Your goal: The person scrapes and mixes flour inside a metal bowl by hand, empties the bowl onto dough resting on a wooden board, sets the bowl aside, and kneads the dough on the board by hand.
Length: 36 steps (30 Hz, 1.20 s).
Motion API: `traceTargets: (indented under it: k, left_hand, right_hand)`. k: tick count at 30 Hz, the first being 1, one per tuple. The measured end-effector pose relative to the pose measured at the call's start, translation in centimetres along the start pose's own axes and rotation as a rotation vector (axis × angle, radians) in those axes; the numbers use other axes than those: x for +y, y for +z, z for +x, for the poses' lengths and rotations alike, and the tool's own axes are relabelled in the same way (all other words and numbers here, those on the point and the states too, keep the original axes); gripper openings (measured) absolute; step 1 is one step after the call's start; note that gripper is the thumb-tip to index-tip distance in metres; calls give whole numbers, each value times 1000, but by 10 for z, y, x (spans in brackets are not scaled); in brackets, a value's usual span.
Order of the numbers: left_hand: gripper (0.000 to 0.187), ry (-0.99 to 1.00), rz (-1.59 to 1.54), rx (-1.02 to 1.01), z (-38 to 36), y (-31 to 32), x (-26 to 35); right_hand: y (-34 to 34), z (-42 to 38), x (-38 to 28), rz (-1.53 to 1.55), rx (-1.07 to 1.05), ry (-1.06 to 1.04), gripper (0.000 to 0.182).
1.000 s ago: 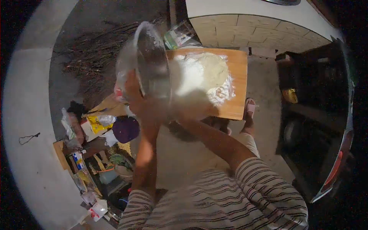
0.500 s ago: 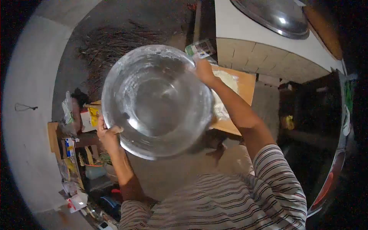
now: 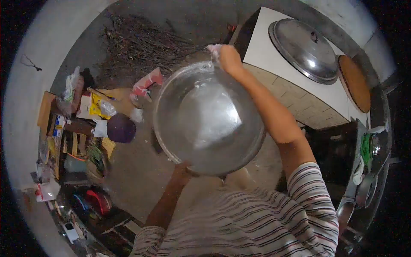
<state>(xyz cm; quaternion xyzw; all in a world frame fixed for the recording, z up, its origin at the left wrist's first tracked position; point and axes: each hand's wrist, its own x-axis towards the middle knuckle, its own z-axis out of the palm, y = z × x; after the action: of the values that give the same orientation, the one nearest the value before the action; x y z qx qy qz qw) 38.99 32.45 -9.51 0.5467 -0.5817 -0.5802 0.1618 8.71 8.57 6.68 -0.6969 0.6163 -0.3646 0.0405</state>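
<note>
A large shiny metal basin (image 3: 188, 141) hangs in front of me, its inside turned toward me. White powdery smears show along its upper rim and wall. My left hand (image 3: 183, 170) grips the near lower rim, its fingers partly hidden by the basin. At the far upper rim is my right hand (image 3: 231, 61), closed on the edge, with a pale pinkish crumpled thing (image 3: 214, 50) at its fingers.
A domed metal lid (image 3: 304, 49) and a round brown board (image 3: 354, 83) lie on the white stove top at right. Twigs (image 3: 141, 40) are piled at the back. To the left are a dark purple round object (image 3: 121, 128), a yellow packet (image 3: 100, 106) and cluttered shelves.
The basin has moved right and tilted differently, and my view has swung right. My left hand has shifted to the lower rim. The flour-dusted board no longer shows.
</note>
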Motion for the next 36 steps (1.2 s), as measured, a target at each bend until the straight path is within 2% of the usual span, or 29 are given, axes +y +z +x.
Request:
traceTargets:
  k: [1,2,3,4,5,6,7,8,10,11,12,13,15,16,18,19,21,22,24,25,27,28,32,33,34,36]
  left_hand:
    - [37,18,28,-3,-12,-3,2]
    - [36,33,53,-5,-21,-5,9]
    - [36,41,79,1,-31,-2,18]
    - [36,49,103,15,-41,-1,24]
    - [36,55,126,39,-50,2,30]
    - [36,55,113,69,-54,8,39]
    - [31,-5,-389,242,-53,13,51]
    - [27,-58,-900,417,-56,15,56]
    - [26,-4,-104,440,-39,10,40]
    - [24,199,-180,520,-6,6,-6]
    - [22,411,-256,593,24,2,-39]
    - [22,413,-255,610,16,-1,-25]
    - [19,169,185,645,-1,-1,24]
    - [19,167,183,682,-2,2,22]
    - [19,232,621,912,-2,19,14]
    - [19,214,617,962,-4,17,34]
    - [18,296,-189,889,-11,20,90]
    - [18,290,-196,870,-1,20,67]
    - [48,339,955,887,30,11,2]
    - [48,359,950,863,35,14,2]
    - [33,428,1226,890,52,7,13]
    - [33,448,1220,880,47,0,23]
    - [51,412,372,777,-4,9,142]
    - [55,397,166,742,-9,4,152]
    - [55,400,165,738,-6,1,148]
    - [57,486,-41,810,3,-5,136]
  right_hand:
    - [-5,5,0,112,71,15,37]
    - [-7,11,19,212,202,-97,34]
    - [-33,11,18,202,175,113,32]
    - [-50,7,28,290,236,141,30]
    - [-77,-9,9,804,227,373,30]
    - [-91,-23,8,677,276,330,34]
    - [-85,-33,37,486,266,350,34]
    - [-71,-43,59,476,233,360,33]
    - [-21,-78,81,468,178,389,31]
    - [-8,-85,85,466,193,386,29]
    - [-7,-88,70,617,186,459,26]
    - [-5,-97,48,770,163,538,24]
    - [-10,-110,30,757,111,330,22]
    - [7,-116,34,777,94,302,22]
    - [58,-121,47,388,-81,59,20]
    - [67,-113,30,410,-97,14,20]
    - [62,-115,10,20,267,-402,19]
    - [54,-115,9,4,259,-391,19]
    - [37,-103,5,-302,-221,91,18]
    - [46,-114,15,-262,-196,22,19]
    - [100,-149,28,-254,-25,-39,13]
    - [118,-166,17,-245,-159,-140,14]
    - [67,-146,20,-344,-311,-13,21]
    - [58,-127,24,-290,-286,235,21]
    - [54,-123,20,-292,-283,238,21]
    - [42,-119,5,-396,-352,97,25]
